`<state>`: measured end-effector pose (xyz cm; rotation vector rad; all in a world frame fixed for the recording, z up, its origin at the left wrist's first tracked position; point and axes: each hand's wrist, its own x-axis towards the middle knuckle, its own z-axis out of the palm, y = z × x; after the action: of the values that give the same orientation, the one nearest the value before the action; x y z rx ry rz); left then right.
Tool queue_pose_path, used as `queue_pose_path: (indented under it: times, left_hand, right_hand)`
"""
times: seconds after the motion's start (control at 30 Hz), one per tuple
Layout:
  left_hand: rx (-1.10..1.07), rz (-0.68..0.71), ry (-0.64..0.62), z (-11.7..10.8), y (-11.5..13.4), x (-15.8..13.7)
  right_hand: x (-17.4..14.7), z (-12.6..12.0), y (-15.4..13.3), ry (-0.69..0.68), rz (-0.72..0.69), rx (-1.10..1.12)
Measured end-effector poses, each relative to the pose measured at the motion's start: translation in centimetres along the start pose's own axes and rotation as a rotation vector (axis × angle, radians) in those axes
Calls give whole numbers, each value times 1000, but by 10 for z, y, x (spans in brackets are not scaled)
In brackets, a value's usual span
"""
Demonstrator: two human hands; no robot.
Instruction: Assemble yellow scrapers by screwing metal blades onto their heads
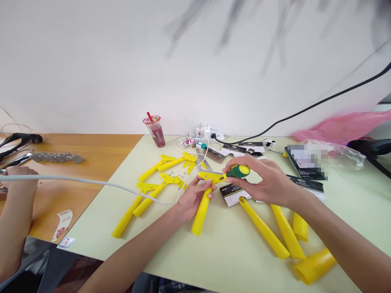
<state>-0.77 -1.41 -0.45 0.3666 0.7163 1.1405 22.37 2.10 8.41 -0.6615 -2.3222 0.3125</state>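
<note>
Two hands at work over a pale worktop (235,252), near each other but not touching. Left hand (191,199): closed around one yellow scraper (200,213) at the neck, handle slanting down toward the near edge, head uppermost. Right hand (269,181): fingers and thumb clamped on one green-and-yellow screwdriver (238,171), shaft pointing left at the scraper head. Whether the tip is seated in a screw: cannot tell.

Left of the hands, four yellow handles with heads (149,199), lying roughly parallel in two pairs, one pair farther back. Small loose yellow pieces among their heads overlap; no sure count. Small screws (166,193) scattered between, too tiny to count.

Right side, four plain yellow handles (264,228): three lie slanting, the fourth, nearest the edge, partly behind the right forearm. Several black-and-white cards (233,195) lie around and behind the right hand, overlapping; number uncertain.

Back of worktop: one drink cup (157,132) with one red straw; one white power strip (216,133) with a black cable (284,119) plugged in. Far right, one pink bag (336,128).

To the left, one orange-brown worktop (91,175): one row of metal pieces (58,157), one printed paper slip (63,224), and one hand of another person (20,173) at the left edge.
</note>
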Motion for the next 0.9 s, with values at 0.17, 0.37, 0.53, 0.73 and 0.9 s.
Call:
queue_pose_path:
  times: [0.17,0.37,0.53,0.73,0.9]
  left_hand:
    - [-20,13,-36,9,2,-8]
    - [45,85,-53,11,4,-9]
    - [123,172,-15,16,15,0]
    - [269,223,3,46,39,22]
    - [440,349,-16,76,58,49]
  right_hand:
    - [-1,-3,-16,22,-105,-81]
    - [2,-3,-26,36,-34,-69]
    - [17,-11,-27,-60,153,4]
    - [34,-30,-13,-71,115,-4]
    - [30,-38,0,51,79,-79]
